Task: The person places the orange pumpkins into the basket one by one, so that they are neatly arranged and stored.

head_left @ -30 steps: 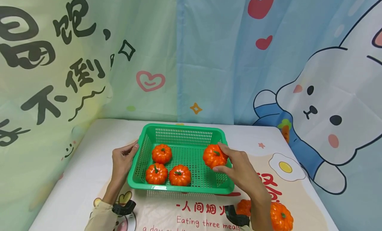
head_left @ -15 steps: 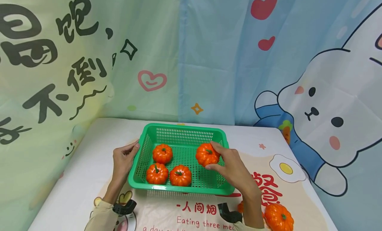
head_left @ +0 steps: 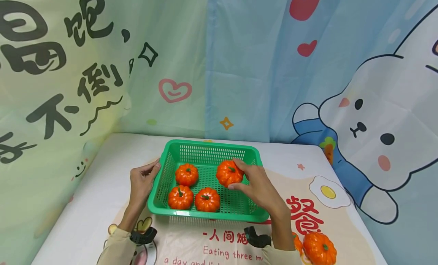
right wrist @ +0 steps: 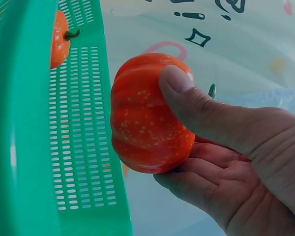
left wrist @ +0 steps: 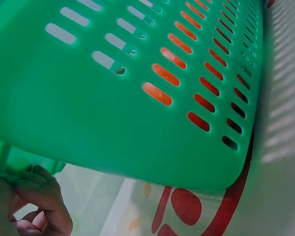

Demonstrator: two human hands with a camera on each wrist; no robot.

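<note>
A green slotted plastic basket (head_left: 205, 216) stands at the middle of the table. My left hand (head_left: 142, 183) pinches its left rim between thumb and fingers; the left wrist view shows the curled fingers (left wrist: 44, 196) at that rim. Over the right half of the basket, my right hand (head_left: 256, 183) grips a small orange pumpkin (head_left: 229, 173) with a green stem. In the right wrist view the thumb presses the near side of this pumpkin (right wrist: 150, 115), the fingers behind it. Inside the basket, three similar pumpkins (head_left: 207, 199) sit grouped at the left.
More orange pumpkins (head_left: 320, 248) lie on the table at the front right, one partly hidden by my right forearm. A printed tablecloth (head_left: 226, 253) covers the table (head_left: 113, 158). Behind it hangs a printed curtain (head_left: 239, 67).
My right hand has carried its pumpkin leftward over the basket, from near the right wall toward the middle. My left hand keeps its hold on the rim.
</note>
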